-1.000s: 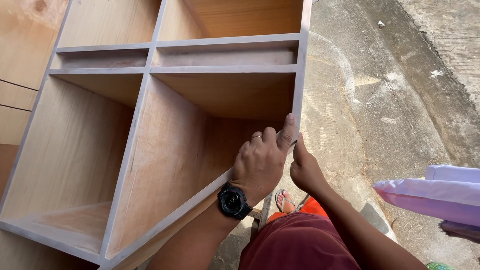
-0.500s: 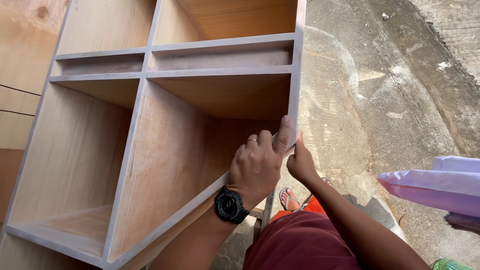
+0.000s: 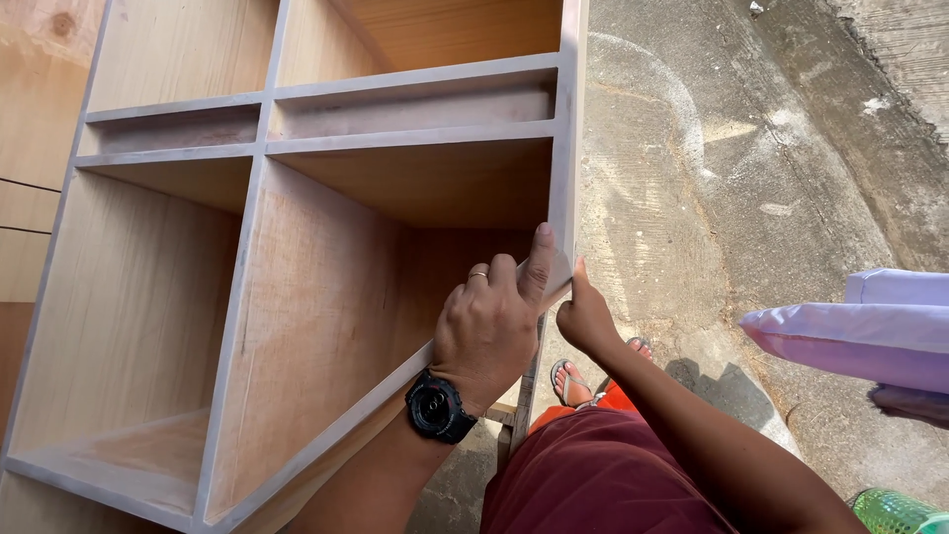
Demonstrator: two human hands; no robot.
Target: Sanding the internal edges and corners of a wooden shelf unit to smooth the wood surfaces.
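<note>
A pale wooden cabinet with several open compartments lies tilted in front of me, its front edges coated grey. My left hand, with a black watch on the wrist and a ring on one finger, curls over the cabinet's lower right corner. Its index finger is stretched up along the side edge. My right hand holds the same corner from the outside, thumb pointing up. Whether anything lies under the fingers cannot be told.
Rough concrete floor spreads to the right. A lilac cushion-like object juts in from the right edge, with a green object at the bottom right. A sandalled foot and dark red clothing are below the corner. Plywood sheets are at the left.
The view has shifted slightly. My left index finger has stretched further up the side edge. Both hands stay at the same corner.
</note>
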